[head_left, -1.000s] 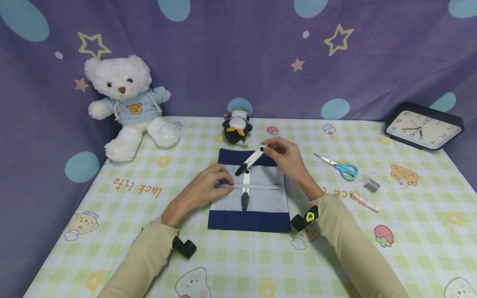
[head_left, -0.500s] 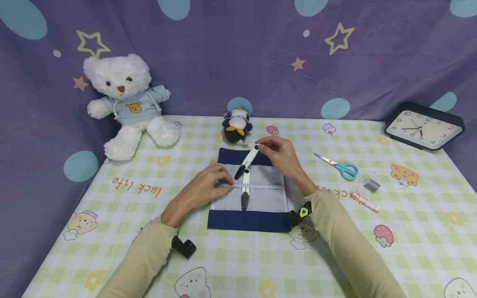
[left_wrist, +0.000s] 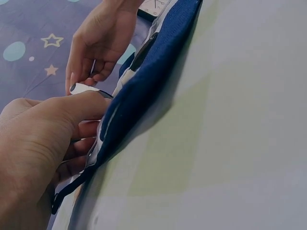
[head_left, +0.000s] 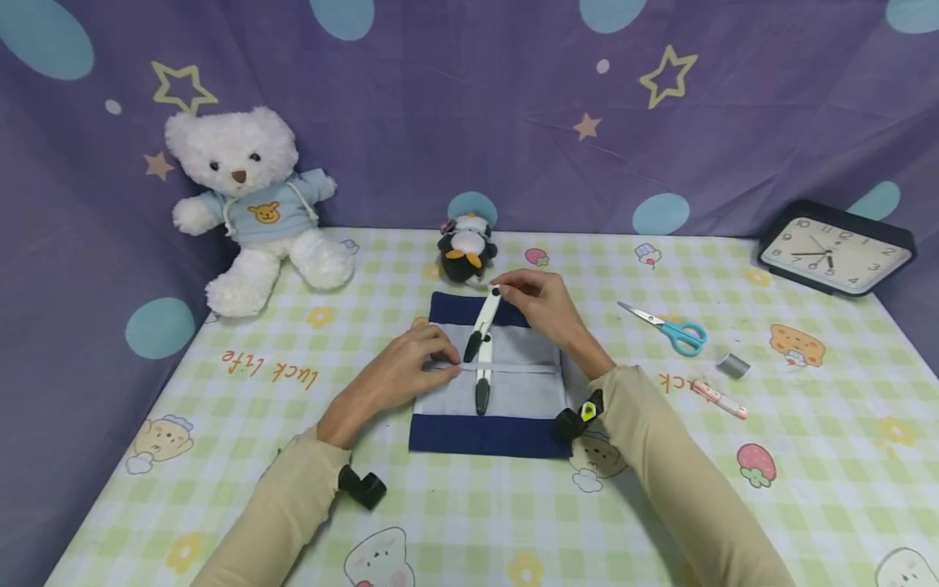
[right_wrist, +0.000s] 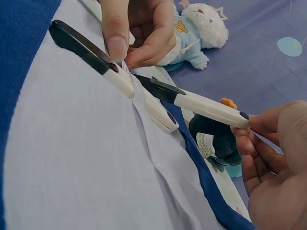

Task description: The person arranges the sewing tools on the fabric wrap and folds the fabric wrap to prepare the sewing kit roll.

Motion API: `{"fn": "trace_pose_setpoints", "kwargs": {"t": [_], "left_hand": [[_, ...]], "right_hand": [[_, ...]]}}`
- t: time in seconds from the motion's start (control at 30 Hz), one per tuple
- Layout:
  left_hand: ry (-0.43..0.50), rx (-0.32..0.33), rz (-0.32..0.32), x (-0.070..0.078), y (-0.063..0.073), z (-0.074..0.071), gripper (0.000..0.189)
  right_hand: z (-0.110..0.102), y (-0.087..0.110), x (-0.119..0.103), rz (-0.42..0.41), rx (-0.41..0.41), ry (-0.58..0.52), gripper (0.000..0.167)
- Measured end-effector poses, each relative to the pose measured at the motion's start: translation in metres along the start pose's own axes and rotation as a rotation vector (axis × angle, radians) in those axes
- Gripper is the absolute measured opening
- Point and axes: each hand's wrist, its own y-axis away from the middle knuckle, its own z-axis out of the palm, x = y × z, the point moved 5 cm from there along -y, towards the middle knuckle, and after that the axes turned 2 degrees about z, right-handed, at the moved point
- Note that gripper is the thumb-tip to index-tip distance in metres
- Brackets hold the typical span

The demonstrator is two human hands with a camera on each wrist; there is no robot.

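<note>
Above the far half of the navy-and-grey cloth case [head_left: 484, 436], one white pen [head_left: 485, 316] hangs by its white end, pinched in my right hand [head_left: 539, 302], while my left hand [head_left: 414, 367] pinches the elastic band [head_left: 524, 369]. Held pen runs left and nearer me from the right fingertips, long axis slanting, dark cap [head_left: 473, 346] pointing toward the band, just beside the left fingertips; whether it touches, cannot tell. Second pen [head_left: 482, 391] sits under the band just right of that cap, axis almost straight toward me, its own dark end nearest.
</note>
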Motion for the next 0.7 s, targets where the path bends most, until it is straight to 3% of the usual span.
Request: {"fn": "trace_pose_setpoints", "kwargs": {"t": [0.4,0.7], "left_hand": [[-0.005,0.0,0.014,0.001,0.0,-0.001,0.005],[0.014,-0.002,0.028,0.0,0.0,0.0,0.006]], "right_hand": [[0.012,-0.006,0.009,0.044,-0.07,0.013,0.022],[0.021,-0.007,0.01,0.051,-0.078,0.112,0.022]]}}
